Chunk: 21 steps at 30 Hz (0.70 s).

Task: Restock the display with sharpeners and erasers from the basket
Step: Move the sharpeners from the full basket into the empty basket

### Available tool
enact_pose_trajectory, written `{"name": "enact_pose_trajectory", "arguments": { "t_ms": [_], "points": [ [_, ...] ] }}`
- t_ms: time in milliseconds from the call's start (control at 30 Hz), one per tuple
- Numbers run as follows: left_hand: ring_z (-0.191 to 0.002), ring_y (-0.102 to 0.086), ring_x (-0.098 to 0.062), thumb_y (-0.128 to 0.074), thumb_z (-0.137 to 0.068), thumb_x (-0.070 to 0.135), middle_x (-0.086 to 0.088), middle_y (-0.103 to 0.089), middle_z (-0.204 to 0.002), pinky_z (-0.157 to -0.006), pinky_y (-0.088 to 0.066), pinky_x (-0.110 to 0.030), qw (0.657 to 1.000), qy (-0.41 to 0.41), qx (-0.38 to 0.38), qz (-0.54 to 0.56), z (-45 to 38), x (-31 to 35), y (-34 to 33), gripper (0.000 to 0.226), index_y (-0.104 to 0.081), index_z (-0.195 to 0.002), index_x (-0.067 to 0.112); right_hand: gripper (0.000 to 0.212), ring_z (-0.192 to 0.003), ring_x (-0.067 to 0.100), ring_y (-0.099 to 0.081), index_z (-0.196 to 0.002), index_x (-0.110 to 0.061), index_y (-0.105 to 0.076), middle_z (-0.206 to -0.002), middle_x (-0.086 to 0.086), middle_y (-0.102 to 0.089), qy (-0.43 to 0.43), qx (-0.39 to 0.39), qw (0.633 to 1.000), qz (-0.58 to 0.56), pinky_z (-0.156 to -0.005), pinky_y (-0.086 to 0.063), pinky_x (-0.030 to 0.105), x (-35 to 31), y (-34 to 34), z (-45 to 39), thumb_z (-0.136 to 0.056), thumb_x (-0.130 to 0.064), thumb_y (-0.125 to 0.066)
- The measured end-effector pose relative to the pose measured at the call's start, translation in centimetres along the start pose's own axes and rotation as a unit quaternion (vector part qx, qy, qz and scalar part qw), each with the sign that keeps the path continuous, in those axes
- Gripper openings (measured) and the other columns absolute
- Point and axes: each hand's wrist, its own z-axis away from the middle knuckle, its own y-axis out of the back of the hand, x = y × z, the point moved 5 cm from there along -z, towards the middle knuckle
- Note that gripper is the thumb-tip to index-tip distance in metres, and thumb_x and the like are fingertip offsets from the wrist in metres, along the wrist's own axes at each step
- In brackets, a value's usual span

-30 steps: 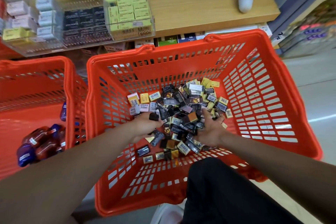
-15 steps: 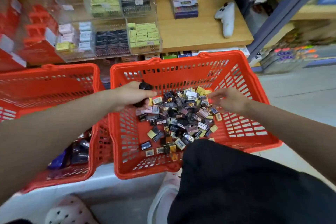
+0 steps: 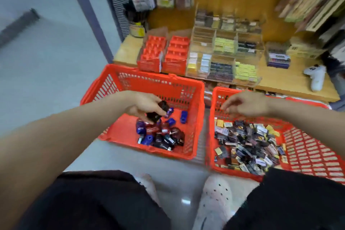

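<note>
Dark sharpener (image 3: 158,111) now pinched in left hand (image 3: 142,105) above left basket (image 3: 194,117), carried from three o'clock; right hand (image 3: 246,105) relaxed, empty; sorting, not yet shelving.

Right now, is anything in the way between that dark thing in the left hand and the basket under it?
Nothing visible. The left hand holds the dark sharpener in open air above the left basket, whose top is open. Only the pile of sharpeners lies below, on the basket floor.
</note>
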Motion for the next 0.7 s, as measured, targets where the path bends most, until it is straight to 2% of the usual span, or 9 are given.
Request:
{"name": "enact_pose_trajectory", "arguments": {
  "t_ms": [100, 200, 267, 333, 367, 433, 500, 600, 700],
  "points": [
    [-0.068, -0.06, -0.015, -0.076, -0.085, 0.014, -0.004, -0.059, -0.081, -0.056, -0.058, -0.025, 0.996, 0.031, 0.04, 0.074, -0.5, -4.3, 1.4, 0.025, -0.054, -0.097, 0.017, 0.015, -0.082, 0.017, -0.068, -0.101, -0.018, -0.073, -0.094, 0.006, -0.074, 0.058, -0.012, 0.996, 0.062, -0.073, -0.05, 0.022, -6.2, -4.5, -4.2, -0.091, -0.012, -0.064],
    [-0.059, -0.055, -0.012, -0.086, -0.075, 0.019, -0.003, -0.057, -0.075, -0.041, -0.046, -0.02, 0.992, 0.058, 0.071, 0.082, -2.9, -8.6, 1.8, 0.041, -0.052, -0.098, 0.015, 0.02, -0.094, 0.017, -0.067, -0.105, -0.016, -0.074, -0.1, 0.005, -0.074, 0.079, -0.025, 0.991, 0.104, -0.074, -0.042, 0.018, -9.1, -9.1, -8.8, -0.089, -0.012, -0.062],
    [-0.068, -0.058, -0.017, -0.088, -0.073, 0.019, -0.005, -0.058, -0.083, -0.049, -0.049, -0.023, 0.993, 0.08, 0.041, 0.069, -5.3, -10.5, 0.9, 0.045, -0.052, -0.101, 0.015, 0.024, -0.102, 0.018, -0.066, -0.107, -0.015, -0.073, -0.107, 0.005, -0.073, 0.063, -0.045, 0.991, 0.112, -0.081, -0.042, 0.019, -9.0, -12.1, -11.8, -0.088, -0.011, -0.059],
    [-0.082, -0.061, -0.023, -0.087, -0.073, 0.016, -0.009, -0.062, -0.092, -0.071, -0.058, -0.035, 0.994, 0.09, 0.021, 0.058, -8.4, -12.3, -0.2, 0.04, -0.056, -0.099, 0.015, 0.025, -0.106, 0.02, -0.065, -0.109, -0.016, -0.071, -0.111, 0.005, -0.071, 0.026, -0.07, 0.989, 0.128, -0.082, -0.044, 0.02, -7.7, -15.2, -14.5, -0.087, -0.015, -0.06],
    [-0.087, -0.062, -0.023, -0.086, -0.074, 0.018, -0.009, -0.064, -0.095, -0.079, -0.056, -0.035, 0.995, 0.09, 0.015, 0.026, -9.5, -12.9, -0.8, 0.036, -0.06, -0.098, 0.015, 0.023, -0.106, 0.023, -0.064, -0.107, -0.015, -0.071, -0.111, 0.006, -0.07, 0.008, -0.082, 0.987, 0.141, -0.082, -0.045, 0.022, -7.0, -16.8, -15.7, -0.086, -0.017, -0.061],
    [-0.098, -0.063, -0.021, -0.084, -0.077, 0.032, -0.006, -0.067, -0.105, -0.078, -0.046, -0.023, 0.994, 0.085, 0.014, -0.074, -11.5, -13.9, -1.6, 0.038, -0.067, -0.107, 0.016, 0.025, -0.106, 0.029, -0.064, -0.105, -0.008, -0.069, -0.11, 0.012, -0.07, -0.014, -0.1, 0.979, 0.178, -0.079, -0.048, 0.028, -5.8, -19.8, -17.5, -0.087, -0.025, -0.061],
    [-0.108, -0.063, -0.021, -0.081, -0.077, 0.042, -0.003, -0.068, -0.115, -0.079, -0.042, -0.021, 0.99, 0.08, 0.027, -0.114, -12.9, -14.8, -2.2, 0.049, -0.067, -0.118, 0.018, 0.032, -0.107, 0.031, -0.063, -0.109, -0.006, -0.065, -0.115, 0.015, -0.067, -0.038, -0.107, 0.976, 0.187, -0.078, -0.048, 0.031, -5.1, -22.2, -18.6, -0.09, -0.031, -0.061],
    [-0.105, -0.064, -0.02, -0.082, -0.075, 0.043, -0.003, -0.07, -0.113, -0.074, -0.041, -0.02, 0.989, 0.096, 0.045, -0.105, -14.9, -16.8, -3.0, 0.047, -0.068, -0.113, 0.019, 0.036, -0.111, 0.03, -0.062, -0.114, -0.009, -0.063, -0.122, 0.012, -0.062, -0.073, -0.106, 0.976, 0.179, -0.082, -0.048, 0.031, -4.0, -24.8, -19.6, -0.09, -0.036, -0.063],
    [-0.099, -0.062, -0.016, -0.082, -0.079, 0.03, 0.0, -0.065, -0.102, -0.07, -0.041, -0.015, 0.993, 0.098, 0.053, -0.033, -15.6, -17.9, -3.3, 0.041, -0.067, -0.113, 0.012, 0.039, -0.121, 0.03, -0.054, -0.125, -0.012, -0.059, -0.134, 0.009, -0.053, -0.095, -0.107, 0.969, 0.203, -0.094, -0.047, 0.034, -3.5, -26.4, -19.6, -0.092, -0.033, -0.059]
  ]
}}
